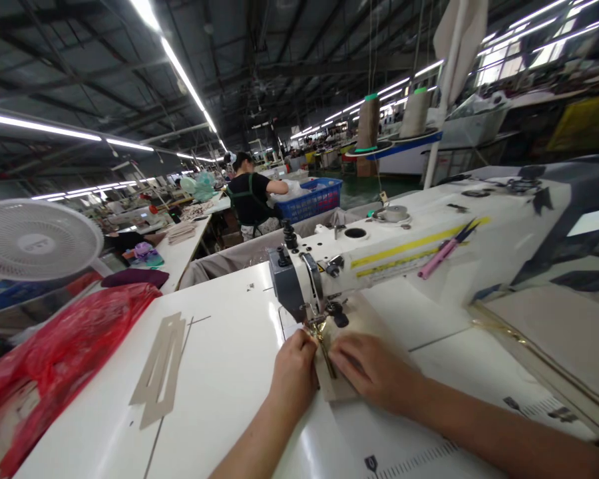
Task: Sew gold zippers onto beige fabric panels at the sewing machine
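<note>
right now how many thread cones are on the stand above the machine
2: a tan green-topped thread cone on the left, a paler green-topped one beside it; more may be hidden.

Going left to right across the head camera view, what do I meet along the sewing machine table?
red plastic bag, beige cut-out template, left hand, right hand, pink-handled scissors

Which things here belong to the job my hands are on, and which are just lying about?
In use: left hand, right hand, beige flat piece, gold metallic strip, white industrial sewing machine.
Lying about: red plastic bag, beige cut-out template, pink-handled scissors, white desk fan.
</note>
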The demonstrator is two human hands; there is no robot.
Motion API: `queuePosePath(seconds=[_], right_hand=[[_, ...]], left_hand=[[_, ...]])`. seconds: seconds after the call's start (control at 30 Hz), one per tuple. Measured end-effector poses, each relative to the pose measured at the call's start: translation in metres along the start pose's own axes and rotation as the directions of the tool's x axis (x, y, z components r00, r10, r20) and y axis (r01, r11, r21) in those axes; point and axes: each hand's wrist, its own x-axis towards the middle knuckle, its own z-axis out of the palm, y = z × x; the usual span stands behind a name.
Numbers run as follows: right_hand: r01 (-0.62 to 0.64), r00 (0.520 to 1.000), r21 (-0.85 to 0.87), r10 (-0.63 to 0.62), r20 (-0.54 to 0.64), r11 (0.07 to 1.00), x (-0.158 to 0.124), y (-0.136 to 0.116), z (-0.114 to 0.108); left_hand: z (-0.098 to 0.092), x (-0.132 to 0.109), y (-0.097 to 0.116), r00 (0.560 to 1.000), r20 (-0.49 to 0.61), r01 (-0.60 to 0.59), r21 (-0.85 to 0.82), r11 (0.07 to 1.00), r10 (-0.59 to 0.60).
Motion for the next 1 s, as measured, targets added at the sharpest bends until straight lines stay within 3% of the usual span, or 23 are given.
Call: queuePosePath(seconds=[0.07,0.13,0.43,0.6,0.67,0.73,0.83,1.0], right_hand=[[-0.158,0.987,-0.131,0.155,-0.034,0.979,0.016,0.006,0.002],[-0.226,0.974,-0.219,0.221,-0.045,0.949,0.028,0.012,0.007],[-0.299,0.953,-0.289,0.302,-0.036,0.909,0.046,0.016,0.022],[-0.296,0.952,-0.324,0.307,-0.020,0.899,0.048,0.013,0.020],[-0.214,0.975,-0.303,0.220,-0.012,0.929,0.032,0.008,0.016],[0.001,1.000,-0.223,0.001,0.010,0.975,0.010,0.004,0.013],[0.252,0.966,-0.114,-0.257,-0.028,0.961,-0.021,-0.001,0.015],[0.312,0.944,-0.130,-0.322,-0.066,0.941,-0.031,-0.001,0.021]], left_hand=[[-0.002,0.000,0.001,1.000,0.015,0.007,-0.007,1.000,-0.007],[-0.003,0.000,0.001,0.999,0.030,0.015,0.006,1.000,-0.015],[-0.005,0.003,0.001,0.997,0.078,-0.014,0.093,0.996,0.006],[-0.007,0.003,0.001,0.997,0.076,-0.022,0.116,0.993,0.014],[-0.007,0.002,0.002,0.998,0.063,-0.025,0.125,0.992,0.018],[-0.008,0.001,0.005,0.998,0.049,-0.033,0.127,0.991,0.027],[-0.008,-0.003,0.008,0.997,0.039,-0.066,0.117,0.991,0.062],[-0.006,-0.006,0.010,0.993,0.039,-0.117,0.101,0.988,0.114]])
